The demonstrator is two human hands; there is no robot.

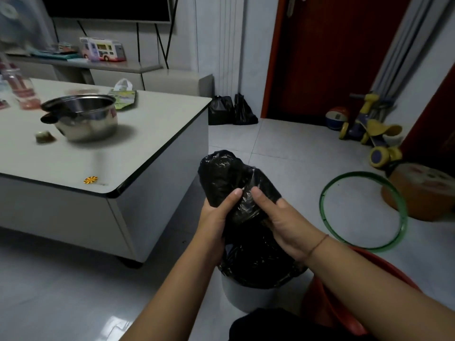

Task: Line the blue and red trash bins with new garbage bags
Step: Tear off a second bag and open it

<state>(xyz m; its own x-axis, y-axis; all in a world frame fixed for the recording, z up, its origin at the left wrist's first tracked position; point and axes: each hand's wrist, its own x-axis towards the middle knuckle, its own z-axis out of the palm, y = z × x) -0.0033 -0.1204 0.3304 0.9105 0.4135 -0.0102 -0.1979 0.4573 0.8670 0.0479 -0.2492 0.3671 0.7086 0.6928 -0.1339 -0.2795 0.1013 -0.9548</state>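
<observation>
— What's in the bins?
— Lower centre, the pale bin (246, 296) has black plastic bunched over its rim. The red bin (325, 311), lower right, is mostly hidden.
— And the garbage bag (229, 173)?
— Black, glossy and crumpled, at centre frame. The left hand (216, 217) and right hand (283, 222) both grip it, thumbs on top.

This is a home, a lived-in living room. A dark TV (108, 8) hangs over a low cabinet (123, 68) that carries a toy bus (103, 49). In front stands a white coffee table (152, 134) with a steel pot (83, 116) and a tissue pack (123, 94) on it. Children's things lie about the pale tiled floor (283, 143): a yellow trike (371, 129), a ball (336, 118) and a green hoop (357, 173). A red-brown door (332, 57) closes the far wall.
</observation>
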